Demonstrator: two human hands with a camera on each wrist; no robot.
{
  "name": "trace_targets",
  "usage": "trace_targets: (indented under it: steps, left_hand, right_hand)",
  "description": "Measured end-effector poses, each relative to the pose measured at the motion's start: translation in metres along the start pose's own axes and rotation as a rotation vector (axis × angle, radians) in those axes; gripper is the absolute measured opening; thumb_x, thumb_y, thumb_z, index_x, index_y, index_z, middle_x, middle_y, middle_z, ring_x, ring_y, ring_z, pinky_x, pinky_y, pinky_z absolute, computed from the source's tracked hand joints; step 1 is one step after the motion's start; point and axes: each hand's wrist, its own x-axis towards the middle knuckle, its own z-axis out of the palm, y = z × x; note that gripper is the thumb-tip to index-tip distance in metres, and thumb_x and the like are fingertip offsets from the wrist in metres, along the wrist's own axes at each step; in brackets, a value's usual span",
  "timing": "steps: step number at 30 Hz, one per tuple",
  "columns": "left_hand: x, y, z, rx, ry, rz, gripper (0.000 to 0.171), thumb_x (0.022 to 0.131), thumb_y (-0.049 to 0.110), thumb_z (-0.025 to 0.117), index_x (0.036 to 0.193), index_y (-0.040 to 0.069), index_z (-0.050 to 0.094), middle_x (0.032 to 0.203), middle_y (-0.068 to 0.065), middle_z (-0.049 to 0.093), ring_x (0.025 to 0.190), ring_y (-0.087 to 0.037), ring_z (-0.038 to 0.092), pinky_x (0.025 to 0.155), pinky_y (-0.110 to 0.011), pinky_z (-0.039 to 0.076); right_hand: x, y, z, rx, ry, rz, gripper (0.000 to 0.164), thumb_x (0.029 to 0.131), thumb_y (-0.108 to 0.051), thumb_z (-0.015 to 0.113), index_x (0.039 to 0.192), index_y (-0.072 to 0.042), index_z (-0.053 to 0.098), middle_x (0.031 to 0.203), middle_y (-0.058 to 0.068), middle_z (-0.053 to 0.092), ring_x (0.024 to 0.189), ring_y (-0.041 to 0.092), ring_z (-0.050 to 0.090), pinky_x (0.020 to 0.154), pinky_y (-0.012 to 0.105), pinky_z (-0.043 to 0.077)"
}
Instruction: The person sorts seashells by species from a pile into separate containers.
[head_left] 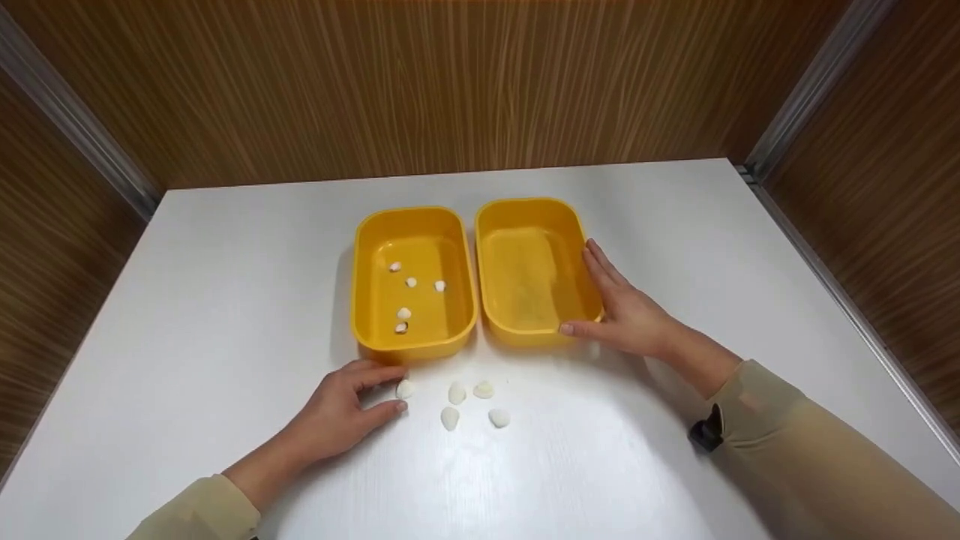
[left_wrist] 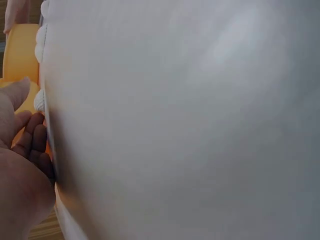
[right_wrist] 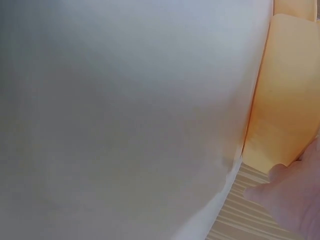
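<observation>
Several small white seashells lie on the table in front of two yellow bins. My left hand (head_left: 339, 409) is at the leftmost seashell (head_left: 405, 388), with thumb and index finger apart on either side of it. In the left wrist view, that ribbed seashell (left_wrist: 39, 101) shows just beyond the fingertips. At the right bin (head_left: 525, 331), my right hand (head_left: 634, 315) rests against the near right corner, straight fingers along the outer side and thumb at the front rim. No shells show inside that bin. Smaller shells (head_left: 411, 283) lie scattered in the left bin (head_left: 416, 349).
The bins stand side by side on a white table (head_left: 247, 300). Four more loose shells (head_left: 457, 392) would be several, grouped right of my left hand. A wood-grain panel (head_left: 450, 90) rises behind the table, with similar panels at both sides.
</observation>
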Motion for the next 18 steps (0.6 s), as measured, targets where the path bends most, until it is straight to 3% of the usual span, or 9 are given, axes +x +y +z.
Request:
trace_targets:
  steps: [7,18]
  left_hand:
    - [0.0023,0.0013,0.0035,0.042,0.009,0.007,0.035,0.094,0.02,0.084,0.129,0.018,0.078,0.128,0.004,0.068,0.12,-0.018,0.061,0.109,-0.046,0.051]
    - [0.0058,0.0036,0.0064,0.061,0.019,0.015,0.021,0.094,0.016,0.084,0.114,0.021,0.08,0.119,0.006,0.066,0.113,-0.015,0.061,0.103,-0.041,0.054]
  right_hand:
    - [-0.0001,0.0005,0.0006,0.005,0.0,0.011,0.125,0.088,-0.068,0.075,0.172,-0.016,-0.002,0.178,-0.004,-0.011,0.162,0.035,0.013,0.125,0.058,0.027]
    - [-0.0017,-0.001,0.0,0.014,0.004,-0.004,0.125,0.089,-0.066,0.077,0.171,-0.013,-0.002,0.178,-0.007,-0.013,0.162,0.034,0.015,0.125,0.056,0.028]
